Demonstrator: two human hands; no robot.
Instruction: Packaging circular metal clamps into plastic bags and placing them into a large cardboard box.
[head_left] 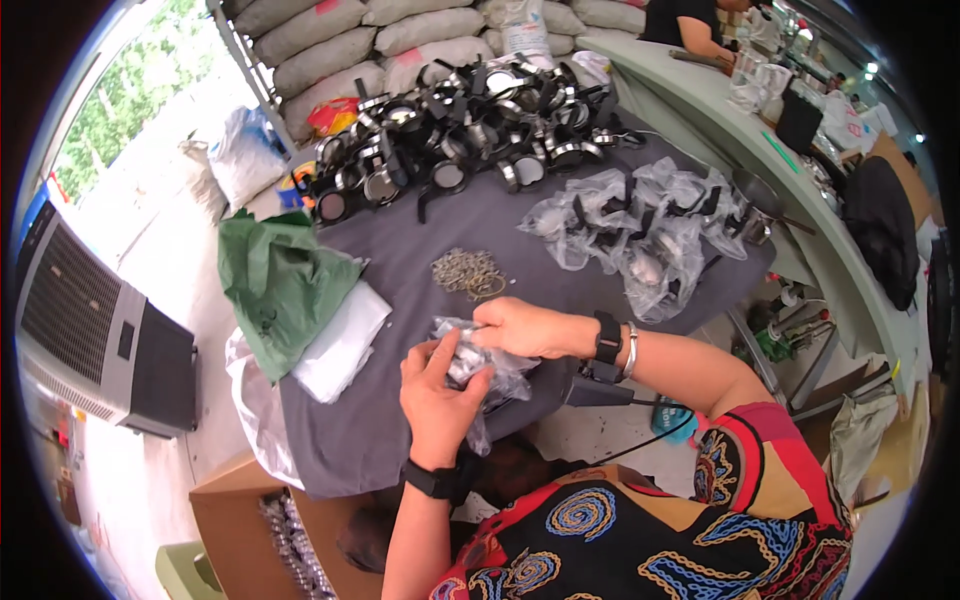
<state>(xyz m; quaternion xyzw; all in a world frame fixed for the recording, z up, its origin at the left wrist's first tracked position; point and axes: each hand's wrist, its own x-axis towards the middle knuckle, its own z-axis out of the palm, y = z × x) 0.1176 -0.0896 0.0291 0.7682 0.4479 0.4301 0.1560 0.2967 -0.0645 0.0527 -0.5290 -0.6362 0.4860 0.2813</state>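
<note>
Carefully, two bare hands work over a plastic packet (512, 382) with something shiny and metallic inside, seen through my distant head camera. The packet is above the near part of a table (400, 245) draped in dark grey cloth. I see the left hand (438, 402) holding it from the near left, thumb and forefinger set apart around it. The right hand (522, 328) comes in from the right, fingers bent and closed on the packet's upper part; I cannot tell exactly where their tips press. Dark bands circle both wrists, and a silvery bangle (631, 350) sits on the right one.

Just beyond the hands, I find a small heap of brassy wire-like pieces (468, 273) on the cloth. To the right lie clear bags (655, 225) around black-handled parts; along the far side, a large pile of black-handled metal parts (450, 178) stands unwrapped. At the left edge, a green bag (280, 290) overlaps white sheets (345, 345). Below them, an open cardboard box (228, 520) holds shiny pieces. Stacked sacks (425, 30) rise behind, and another person (682, 25) in a dark top is at upper right.
</note>
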